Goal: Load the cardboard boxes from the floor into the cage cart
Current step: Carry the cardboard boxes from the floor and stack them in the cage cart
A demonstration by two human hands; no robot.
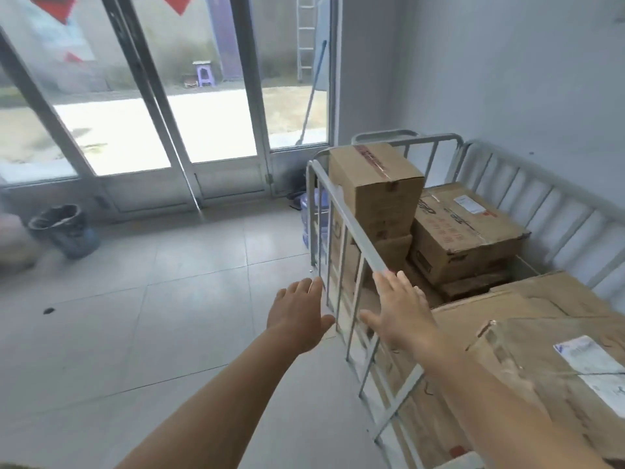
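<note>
Now both hands are empty with fingers straight, the left hand (297, 313) outside the cart (351, 218) rail, the right hand (400, 311) over it. Boxes (375, 187) fill the cart from 1 to 4 o'clock, the nearest cut off by the frame edge.

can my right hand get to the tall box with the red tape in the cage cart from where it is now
Probably yes. The right hand is open above the cage cart's near rail, already on the inner side. The tall box with the red tape stands further along that rail with its top above it, and nothing lies between.
</note>
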